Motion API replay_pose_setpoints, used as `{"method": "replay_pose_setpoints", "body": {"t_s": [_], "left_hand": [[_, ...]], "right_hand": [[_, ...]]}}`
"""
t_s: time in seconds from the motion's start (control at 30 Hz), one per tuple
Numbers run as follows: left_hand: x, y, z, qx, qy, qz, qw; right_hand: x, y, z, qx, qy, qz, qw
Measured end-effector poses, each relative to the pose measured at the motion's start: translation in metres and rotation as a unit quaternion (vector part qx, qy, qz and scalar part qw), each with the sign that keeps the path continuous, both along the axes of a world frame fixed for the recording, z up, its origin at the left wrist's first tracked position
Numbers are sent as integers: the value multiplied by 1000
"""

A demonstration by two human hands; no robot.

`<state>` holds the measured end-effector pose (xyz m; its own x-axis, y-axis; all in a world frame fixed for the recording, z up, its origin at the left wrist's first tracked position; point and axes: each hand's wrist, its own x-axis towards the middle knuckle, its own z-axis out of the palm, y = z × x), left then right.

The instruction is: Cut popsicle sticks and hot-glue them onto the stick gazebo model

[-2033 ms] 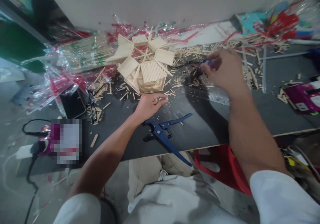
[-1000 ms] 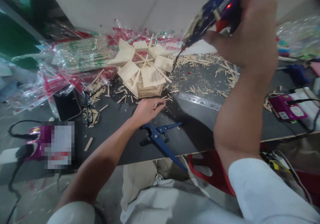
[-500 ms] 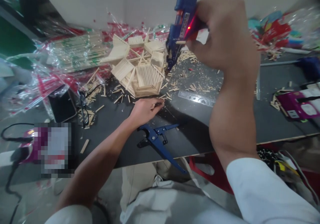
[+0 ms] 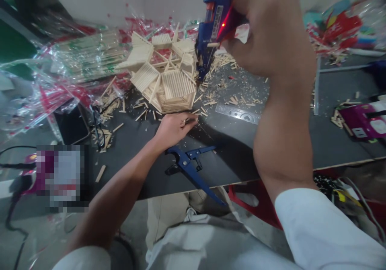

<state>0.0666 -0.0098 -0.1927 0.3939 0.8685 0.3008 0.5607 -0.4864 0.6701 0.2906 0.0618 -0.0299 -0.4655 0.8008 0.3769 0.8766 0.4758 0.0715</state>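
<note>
My right hand is raised and wrapped round the handle of a blue glue gun, which points nozzle-down with a red light lit. A short stick piece clings to the gun near its nozzle. The nozzle is beside the right edge of a model built of thin wooden sticks, with slatted panels around an open centre; I cannot tell if they touch. Just in front of the model, my left hand rests low at the table, fingers curled and pinched together. What they hold, if anything, is too small to name.
Blue cutter pliers overhang the table's front edge. A clear ruler lies among stick offcuts. At left are a phone, glasses and plastic-wrapped sticks. A purple power box stands at right.
The view has shifted slightly, with the table scene a little higher and farther left. The right hand and glue gun appear slightly higher. Both hands keep the same grip.
</note>
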Motion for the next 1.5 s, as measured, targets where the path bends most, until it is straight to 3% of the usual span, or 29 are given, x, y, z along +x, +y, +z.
{"method": "replay_pose_setpoints", "body": {"t_s": [0.5,0.93,1.17,1.3,1.43,1.5], "left_hand": [[-1,-2,1,6,-10,-5,1000],[0,-1,1,8,-16,-2,1000],[0,-3,6,-46,-100,15,994],[1,-5,17,-138,-192,44,971],[0,-5,23,-190,-236,27,953],[0,-4,24,-210,-249,15,945]], "right_hand": [[3,2,-2,-19,45,20,999],[1,2,0,24,17,11,999],[10,-1,0,47,84,35,995],[28,-4,2,-20,128,-29,991],[56,9,-8,-93,23,-155,983],[68,19,-20,-135,-21,-171,976]]}}
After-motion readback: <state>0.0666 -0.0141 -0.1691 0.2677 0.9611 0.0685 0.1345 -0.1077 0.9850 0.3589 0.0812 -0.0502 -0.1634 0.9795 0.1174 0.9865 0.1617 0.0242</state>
